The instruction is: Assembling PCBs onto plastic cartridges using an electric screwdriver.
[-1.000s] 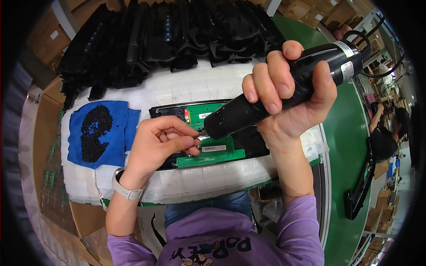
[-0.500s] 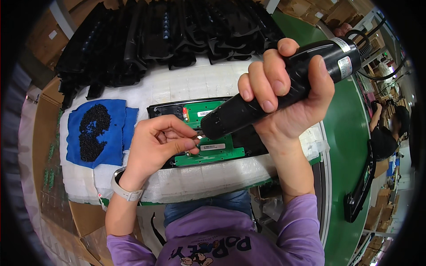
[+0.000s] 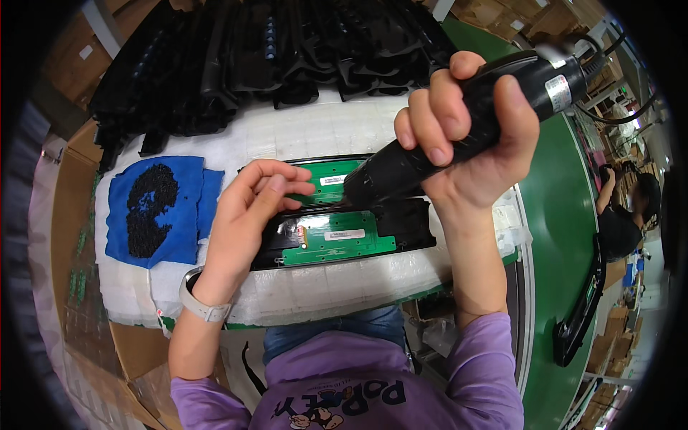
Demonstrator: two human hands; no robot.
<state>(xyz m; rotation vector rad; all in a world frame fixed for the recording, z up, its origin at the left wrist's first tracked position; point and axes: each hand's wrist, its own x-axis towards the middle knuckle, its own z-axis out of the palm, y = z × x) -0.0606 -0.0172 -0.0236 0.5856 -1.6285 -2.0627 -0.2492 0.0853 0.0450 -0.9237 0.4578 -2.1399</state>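
Note:
My right hand is wrapped round a corded black electric screwdriver, its thick nose slanting down to the left. The driver's tip reaches the right end of the farther green circuit board; whether it touches is hidden. Left of that board, my left hand hovers with loosely bent fingers apart and nothing visible in them. It covers the left part of the farther black plastic housing. A second green board lies in the nearer black housing, with a white label and a small connector on its left.
A blue cloth at the left bears a heap of small black screws. Several black plastic housings are piled along the far side of the white padded table. Another person works at the far right.
The screwdriver and my right hand have shifted slightly right. My left hand has moved up and away from the nearer board, its fingers opening from a pinch and uncovering the connector.

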